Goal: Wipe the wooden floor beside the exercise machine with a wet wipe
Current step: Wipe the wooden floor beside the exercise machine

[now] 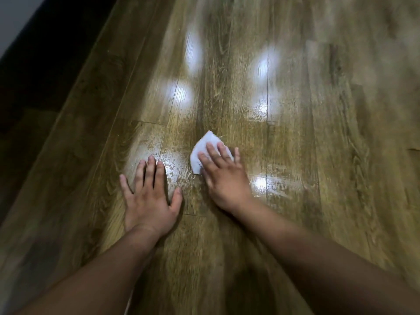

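Two bare forearms, left (102,269) and right (318,258), reach in from 6 o'clock toward the middle of the floor (318,155). The right grip (223,178) lies flat, its straight fingers (221,151) spread over a white wipe (202,146) and pressing it to the boards just above the centre of the view. Nothing curls round the wipe, so it is held by downward pressure alone. A folded corner pokes out at 11 o'clock from under the fingertips. The left grip (148,198) sits at 9 o'clock of the right, near it but apart. It is palm down with fingers wide on bare wood, holding nothing and seemingly taking body weight. Between the two, and out at 3 o'clock of the right grip, the boards shine with a beaded wet film (172,164). A dark band (34,64) runs along 10 o'clock; it may be the machine's base or a wall, but the view is too dim to say. The wipe looks light, limp and damp. It will likely bunch or roll if pushed from one edge, and should slide easily on the glossy boards. The best hold, I judge, is a flat palm and fingers covering most of it, with pressure over its middle so the loose corner trails rather than folds under. The wet boards are probably slick, so the left grip could slip if it strays onto the sheen.
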Tool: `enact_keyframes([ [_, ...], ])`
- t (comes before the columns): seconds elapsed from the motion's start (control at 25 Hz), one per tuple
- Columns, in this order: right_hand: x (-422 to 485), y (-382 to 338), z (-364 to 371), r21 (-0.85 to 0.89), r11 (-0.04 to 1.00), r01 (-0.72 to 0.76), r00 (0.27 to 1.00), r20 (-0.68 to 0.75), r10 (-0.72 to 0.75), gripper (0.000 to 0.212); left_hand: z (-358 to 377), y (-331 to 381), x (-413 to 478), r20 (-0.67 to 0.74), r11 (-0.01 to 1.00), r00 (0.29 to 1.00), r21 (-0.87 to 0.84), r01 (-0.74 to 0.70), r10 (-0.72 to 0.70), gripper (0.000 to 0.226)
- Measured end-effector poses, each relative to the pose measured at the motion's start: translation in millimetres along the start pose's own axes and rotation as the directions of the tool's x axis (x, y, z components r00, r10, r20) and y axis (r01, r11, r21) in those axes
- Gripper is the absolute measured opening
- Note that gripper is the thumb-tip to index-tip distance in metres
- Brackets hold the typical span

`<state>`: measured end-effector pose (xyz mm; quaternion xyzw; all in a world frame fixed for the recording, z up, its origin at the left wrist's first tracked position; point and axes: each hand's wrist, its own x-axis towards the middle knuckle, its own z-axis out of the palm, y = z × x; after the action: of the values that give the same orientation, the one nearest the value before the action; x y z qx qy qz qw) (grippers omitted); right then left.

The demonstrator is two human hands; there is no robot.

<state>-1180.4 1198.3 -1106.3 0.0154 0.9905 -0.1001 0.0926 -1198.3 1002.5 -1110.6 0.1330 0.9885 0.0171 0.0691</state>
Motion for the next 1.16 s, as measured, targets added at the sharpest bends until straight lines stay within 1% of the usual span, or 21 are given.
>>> enact_keyframes([
  [0.04, -8.1, 21.5, -4.3, -0.007, 0.998, 0.06, 0.998, 0.002, -0.06, 0.057, -0.1, -0.3, 0.6, 0.01, 1.0, 1.0, 0.004, -0.001, 0.001, 0.081],
  [0.08, -24.7, 52.2, -5.9, 0.008, 1.0, 0.017, 0.999, -0.038, -0.017, 0.055, 0.1, -0.8, 0.7, 0.017, 1.0, 1.0, 0.009, -0.003, 0.003, 0.081],
  [0.12, -45.2, 89.9, -6.5, 0.022, 0.993, -0.115, 0.989, -0.087, 0.117, 0.05, -0.1, -0.5, 0.8, 0.019, 1.0, 1.0, 0.011, -0.004, 0.004, 0.081],
  [0.16, -68.3, 127.1, -8.9, 0.053, 0.951, -0.306, 0.941, -0.132, 0.31, 0.048, 0.2, -0.4, 1.1, 0.022, 1.0, 1.0, 0.01, -0.003, 0.003, 0.081],
  [0.24, -106.2, 173.8, -17.8, 0.164, 0.755, -0.635, 0.742, -0.142, 0.655, 0.051, 1.4, -0.8, 2.1, 0.027, 1.0, 1.0, 0.008, -0.002, 0.002, 0.08],
  [0.32, -103.1, 159.8, -21.2, 0.178, 0.584, -0.792, 0.57, -0.126, 0.812, 0.053, 2.1, -1.7, 1.7, 0.031, 1.0, 0.999, 0.015, -0.011, 0.01, 0.08],
  [0.36, -86.9, 134.8, -16.6, 0.156, 0.564, -0.811, 0.548, -0.134, 0.825, 0.053, 2.0, -1.9, 1.7, 0.028, 1.0, 1.0, 0.016, -0.011, 0.01, 0.08],
  [0.44, -44.5, 66.2, -10.1, 0.153, 0.695, -0.703, 0.677, -0.157, 0.719, 0.053, 1.8, -1.7, 1.9, 0.013, 1.0, 1.0, -0.001, -0.009, 0.009, 0.08],
  [0.52, 7.1, -7.3, 6.3, 0.093, 0.904, -0.417, 0.896, -0.122, 0.426, 0.056, 2.6, -1.0, 2.7, -0.005, 1.0, 1.0, -0.014, -0.008, 0.008, 0.08],
  [0.56, 29.4, -44.3, 9.0, 0.022, 0.975, -0.222, 0.974, -0.049, 0.222, 0.057, 3.4, -0.7, 2.0, -0.011, 1.0, 1.0, -0.021, -0.007, 0.007, 0.081],
  [0.64, 61.9, -83.1, 4.1, -0.013, 0.991, 0.135, 0.989, 0.065, -0.133, 0.055, 5.4, -1.0, -0.2, -0.014, 0.999, 1.0, -0.042, 0.0, -0.001, 0.083],
  [0.68, 72.1, -81.5, 0.0, -0.024, 0.973, 0.23, 0.971, 0.077, -0.228, 0.053, 5.0, -0.7, 0.0, -0.01, 0.999, 1.0, -0.042, 0.004, -0.004, 0.083],
  [0.72, 74.2, -69.6, -5.3, -0.039, 0.966, 0.257, 0.965, 0.066, -0.254, 0.051, 3.9, -0.4, 0.7, -0.001, 0.999, 1.0, -0.033, 0.007, -0.007, 0.082],
  [0.76, 69.1, -47.3, -7.3, -0.024, 0.979, 0.201, 0.979, 0.036, -0.2, 0.05, 2.3, -0.1, 0.9, 0.012, 1.0, 1.0, -0.021, 0.005, -0.004, 0.082],
  [0.84, 43.2, 8.0, -12.5, 0.092, 0.991, -0.101, 0.989, -0.096, 0.11, 0.047, -0.5, -0.1, 1.0, 0.035, 1.0, 0.999, -0.012, 0.001, -0.001, 0.081],
  [0.92, 12.1, 41.4, -14.6, 0.236, 0.884, -0.405, 0.885, -0.143, 0.443, 0.045, -2.1, -0.8, 1.1, 0.028, 1.0, 1.0, -0.015, 0.001, -0.001, 0.081],
  [0.96, 1.2, 38.6, -11.9, 0.245, 0.845, -0.476, 0.842, -0.152, 0.518, 0.045, -3.4, -1.3, 1.3, 0.031, 1.0, 1.0, -0.016, 0.002, -0.002, 0.081],
  [1.0, -3.8, 26.4, -5.1, 0.226, 0.846, -0.483, 0.837, -0.164, 0.522, 0.045, -4.3, -1.1, 1.3, 0.037, 1.0, 0.999, -0.017, 0.004, -0.004, 0.081],
  [1.04, -1.2, 8.2, 3.0, 0.201, 0.891, -0.406, 0.877, -0.19, 0.442, 0.046, -4.0, -0.6, 1.7, 0.029, 1.0, 1.0, -0.021, 0.007, -0.007, 0.081],
  [1.12, 27.8, -40.1, 12.9, 0.137, 0.984, -0.112, 0.973, -0.185, 0.136, 0.047, -0.6, 1.1, 1.9, 0.021, 0.999, 1.0, -0.034, 0.007, -0.006, 0.082],
  [1.16, 48.9, -63.9, 11.7, 0.1, 0.994, 0.034, 0.987, -0.157, -0.018, 0.046, 0.0, 0.9, 2.1, 0.028, 0.999, 1.0, -0.035, 0.015, -0.014, 0.084],
])
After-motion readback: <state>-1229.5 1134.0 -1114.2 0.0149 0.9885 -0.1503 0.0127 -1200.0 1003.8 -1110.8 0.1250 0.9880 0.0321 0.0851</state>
